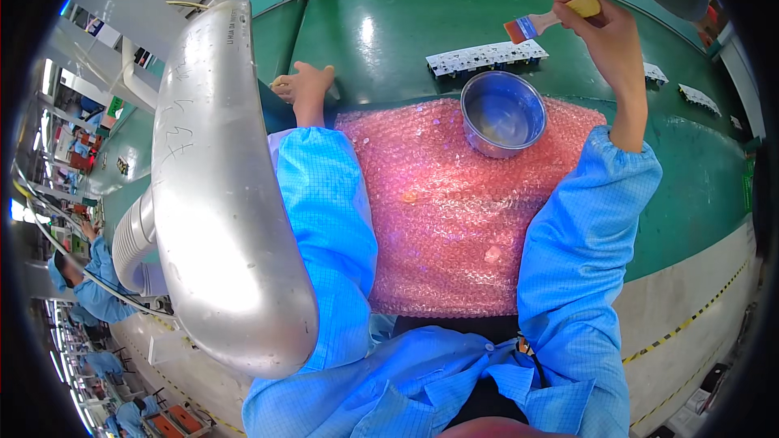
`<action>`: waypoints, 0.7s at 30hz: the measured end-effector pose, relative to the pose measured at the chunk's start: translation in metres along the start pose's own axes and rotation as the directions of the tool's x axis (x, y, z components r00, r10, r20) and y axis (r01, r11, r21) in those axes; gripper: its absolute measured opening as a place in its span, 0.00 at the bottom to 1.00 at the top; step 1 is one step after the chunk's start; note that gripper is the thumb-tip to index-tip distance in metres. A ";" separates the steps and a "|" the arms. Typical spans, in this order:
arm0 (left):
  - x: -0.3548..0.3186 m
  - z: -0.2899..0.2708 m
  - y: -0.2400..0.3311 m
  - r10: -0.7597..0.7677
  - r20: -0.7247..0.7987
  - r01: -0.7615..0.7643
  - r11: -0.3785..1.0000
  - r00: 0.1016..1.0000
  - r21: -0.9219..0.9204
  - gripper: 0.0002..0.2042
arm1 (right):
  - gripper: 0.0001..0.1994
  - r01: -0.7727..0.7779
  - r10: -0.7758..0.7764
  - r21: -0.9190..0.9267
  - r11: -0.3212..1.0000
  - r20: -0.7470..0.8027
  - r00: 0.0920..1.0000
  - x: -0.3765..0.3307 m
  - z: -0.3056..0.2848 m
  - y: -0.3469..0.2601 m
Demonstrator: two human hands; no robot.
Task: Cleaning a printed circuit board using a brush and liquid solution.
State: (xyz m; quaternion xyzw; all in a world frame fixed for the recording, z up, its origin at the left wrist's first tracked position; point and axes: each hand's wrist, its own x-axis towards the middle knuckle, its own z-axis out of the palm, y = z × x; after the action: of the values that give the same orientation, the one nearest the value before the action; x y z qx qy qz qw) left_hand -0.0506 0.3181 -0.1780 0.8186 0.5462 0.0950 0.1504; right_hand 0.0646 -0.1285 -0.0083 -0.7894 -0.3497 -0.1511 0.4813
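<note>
Brush [529, 27], upper right of the frame: the right hand [613, 40] is closed on its handle [550, 21], apparently to leave the bristles [514, 32] free. Below it, a white board strip [485, 57] lies on the green worktop [389, 49]. Metal bowl [491, 144], right of centre, rests on pink bubble wrap [438, 227], presumably for cushioning. Left hand [308, 85], upper left: grip cannot be told.

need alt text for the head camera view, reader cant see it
A person's right hand holds a flat, orange-bristled brush near a long white circuit-board strip on a green workbench. A round silver metal pot stands on pink bubble wrap; the left hand shows just right of a large curved silver metal hood.
</note>
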 end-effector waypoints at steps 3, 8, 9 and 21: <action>-0.007 -0.007 0.007 0.021 -0.007 -0.021 0.999 1.000 0.028 0.42 | 0.09 -0.012 0.013 -0.021 1.000 0.009 1.000 0.000 -0.002 -0.001; -0.025 -0.027 0.017 0.083 -0.004 -0.082 0.996 0.997 0.028 0.34 | 0.10 -0.014 0.014 0.004 1.000 0.013 1.000 -0.001 0.000 0.001; -0.026 -0.031 0.014 0.074 -0.008 -0.074 0.997 0.997 0.028 0.34 | 0.10 -0.004 0.004 0.004 1.000 0.018 1.000 0.000 0.001 -0.001; -0.064 -0.021 0.059 0.486 0.114 -0.491 0.871 0.866 0.023 0.25 | 0.10 -0.008 0.008 -0.009 1.000 0.061 0.998 0.002 0.007 -0.001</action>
State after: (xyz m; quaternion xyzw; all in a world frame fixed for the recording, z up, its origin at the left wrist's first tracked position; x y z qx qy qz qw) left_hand -0.0309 0.2405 -0.1373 0.9375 0.3149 0.0728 0.1287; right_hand 0.0646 -0.1211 -0.0106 -0.7973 -0.3604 -0.1264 0.4674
